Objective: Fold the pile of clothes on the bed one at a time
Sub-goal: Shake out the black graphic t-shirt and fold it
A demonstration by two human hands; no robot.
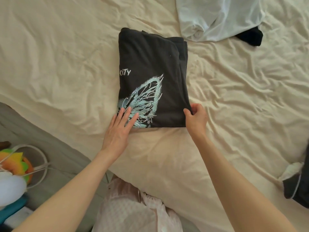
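a dark grey t-shirt [150, 67] with a pale blue butterfly print lies folded into a narrow rectangle in the middle of the cream bed sheet [66, 56]. the left hand [119, 129] rests flat on the near left corner of the shirt, fingers straight and spread over the print. the right hand [196, 118] pinches the near right edge of the shirt between thumb and curled fingers. beyond the shirt, a white garment [217, 19] lies crumpled with a black garment [250, 37] just beside it (partly tucked under it). another dark garment [296, 188] sits at the right edge of the bed.
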